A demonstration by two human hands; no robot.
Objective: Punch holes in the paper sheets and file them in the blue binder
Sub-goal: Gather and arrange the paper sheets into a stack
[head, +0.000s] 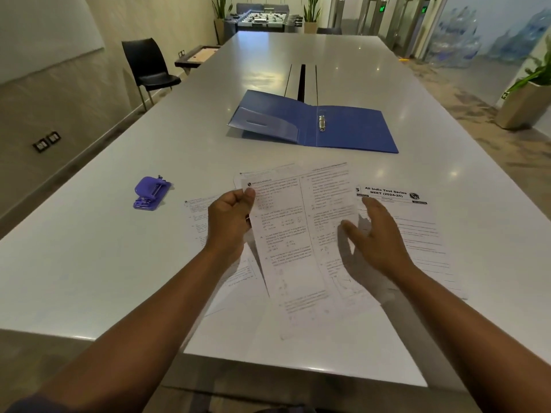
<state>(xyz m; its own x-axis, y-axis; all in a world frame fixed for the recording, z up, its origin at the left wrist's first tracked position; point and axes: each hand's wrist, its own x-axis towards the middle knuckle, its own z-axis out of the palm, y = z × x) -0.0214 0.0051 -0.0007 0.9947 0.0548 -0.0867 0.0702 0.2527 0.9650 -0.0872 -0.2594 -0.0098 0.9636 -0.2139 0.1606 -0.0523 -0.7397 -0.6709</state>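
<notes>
On the white tabletop (89,263) a paper sheet (286,234) is being pinched by the left grip (231,214), right grip (377,236) spread apart, so it's probably getting creased or misaligned.

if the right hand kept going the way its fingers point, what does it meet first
Probably the printed sheet that the left hand holds up: the right hand is open, fingers aimed left toward it. Depth is unclear.

Left hand (231,217) pinches a printed sheet (292,234) by its left edge, at centre. Right hand (377,234) hovers spread over it. Blue binder (351,129) lies open at 12 o'clock; purple hole punch (151,192) at 10 o'clock on the white table (89,263).
</notes>
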